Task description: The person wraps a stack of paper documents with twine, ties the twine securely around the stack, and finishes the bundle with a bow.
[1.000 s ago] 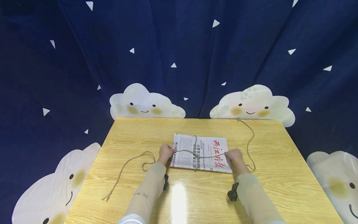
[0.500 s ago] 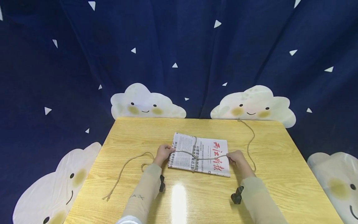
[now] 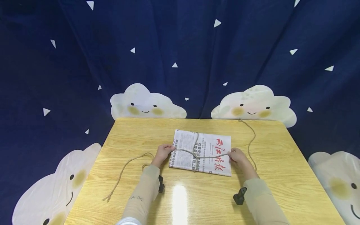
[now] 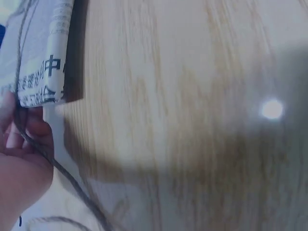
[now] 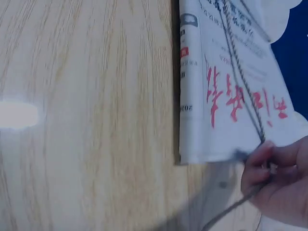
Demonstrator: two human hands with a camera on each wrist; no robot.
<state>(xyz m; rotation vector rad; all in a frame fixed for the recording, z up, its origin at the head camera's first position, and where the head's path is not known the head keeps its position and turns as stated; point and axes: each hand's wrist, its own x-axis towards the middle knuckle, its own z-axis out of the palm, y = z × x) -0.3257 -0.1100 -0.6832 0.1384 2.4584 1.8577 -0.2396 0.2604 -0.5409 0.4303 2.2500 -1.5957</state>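
A folded newspaper [image 3: 184,140] with red and black print lies in the middle of the table in the head view. A thin rope [image 3: 208,157] crosses it both ways, the strands meeting near its middle. My left hand [image 3: 162,153] is at the paper's left edge, pinching the rope; in the left wrist view the thumb lies over the rope [image 4: 72,180] beside the paper's end. My right hand [image 3: 238,157] pinches the other side of the rope at the right edge. The right wrist view shows the rope [image 5: 248,91] running straight from those fingers across the paper.
One loose rope end [image 3: 119,178] trails over the table's left side. The other tail [image 3: 250,140] curves up to the back edge on the right. The wooden table [image 3: 202,200] meets a dark blue curtain [image 3: 194,56] behind. Black wrist cameras sit under both forearms.
My hands have moved slightly apart, each still pinching the rope. The newspaper has shifted a little and its far edge sits higher in view. The loose rope ends have stayed nearly still.
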